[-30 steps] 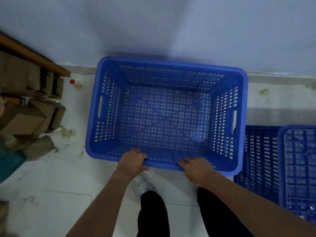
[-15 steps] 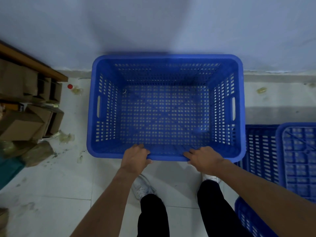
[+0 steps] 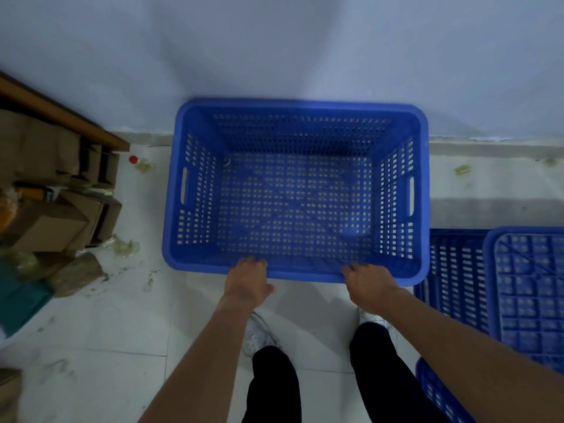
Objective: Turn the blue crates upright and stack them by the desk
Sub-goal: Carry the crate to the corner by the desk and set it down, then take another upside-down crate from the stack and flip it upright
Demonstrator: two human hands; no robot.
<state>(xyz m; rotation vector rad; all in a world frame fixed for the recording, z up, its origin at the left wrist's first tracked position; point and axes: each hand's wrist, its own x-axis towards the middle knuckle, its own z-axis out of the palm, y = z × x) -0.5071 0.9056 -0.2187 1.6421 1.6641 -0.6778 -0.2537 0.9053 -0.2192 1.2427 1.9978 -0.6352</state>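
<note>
A large blue perforated crate point(image 3: 195, 264) sits upright on the white tiled floor against the wall, its open top facing me. My left hand point(image 3: 247, 282) grips its near rim left of centre, fingers curled over the edge. My right hand point(image 3: 367, 283) grips the same rim right of centre. An upside-down blue crate point(image 3: 525, 288) lies at the right, its ribbed bottom up. A further blue crate point(image 3: 433, 389) shows only an edge at the lower right.
A wooden desk edge point(image 3: 64, 117) runs along the left, with cardboard boxes point(image 3: 45, 224) piled beneath. A red-capped bottle point(image 3: 137, 161) and scraps lie by the wall. My legs and white shoes point(image 3: 259, 334) stand just behind the crate.
The crate has swung level and square to the wall, and slid slightly farther from me. Both hands stayed on the near rim.
</note>
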